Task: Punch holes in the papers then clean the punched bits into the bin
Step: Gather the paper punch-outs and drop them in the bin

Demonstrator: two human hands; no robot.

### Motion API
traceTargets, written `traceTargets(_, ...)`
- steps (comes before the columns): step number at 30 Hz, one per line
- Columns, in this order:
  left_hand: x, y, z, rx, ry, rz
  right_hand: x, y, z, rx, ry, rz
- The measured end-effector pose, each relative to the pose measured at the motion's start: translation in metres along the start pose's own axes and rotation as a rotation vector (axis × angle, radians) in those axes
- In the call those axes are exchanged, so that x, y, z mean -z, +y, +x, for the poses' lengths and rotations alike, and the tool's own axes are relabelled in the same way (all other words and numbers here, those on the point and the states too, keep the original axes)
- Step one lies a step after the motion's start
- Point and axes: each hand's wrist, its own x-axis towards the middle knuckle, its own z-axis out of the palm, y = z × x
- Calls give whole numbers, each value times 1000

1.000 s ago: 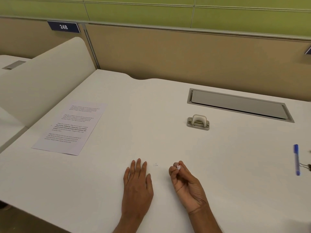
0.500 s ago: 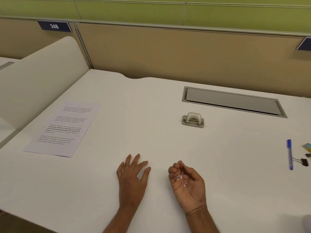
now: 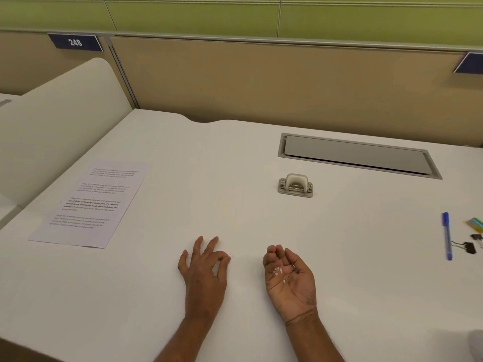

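My right hand (image 3: 288, 278) rests palm up on the white desk (image 3: 235, 165), cupped, with several small white punched bits (image 3: 279, 271) lying in the palm. My left hand (image 3: 205, 267) lies palm down beside it, thumb and forefinger pinched at a few tiny white bits (image 3: 231, 255) on the desk. A beige hole punch (image 3: 295, 185) stands farther back, right of centre. The printed sheet of paper (image 3: 91, 202) lies flat at the left. No bin shows clearly.
A blue pen (image 3: 446, 235), black binder clips (image 3: 469, 250) and a yellow-green eraser (image 3: 476, 223) lie at the right edge. A grey cable hatch (image 3: 358, 155) is set into the desk behind the punch. A curved white divider (image 3: 60, 118) stands at the left.
My right hand has turned palm up and opened from a pinch, showing the bits in the palm. My left hand went from flat to pinching at bits on the desk.
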Motion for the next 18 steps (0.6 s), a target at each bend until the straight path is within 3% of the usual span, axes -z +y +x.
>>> traceTargets(6,0,7,0,-56,-14,100,-3,6,1,5,-27,35)
traceTargets(13,8,46,-23,41,89,-212,-2,8,-1,-29,-88,13)
traceTargets(18,0,93,-47,8,33,-321,-1,6,-2,-43,-80,-85)
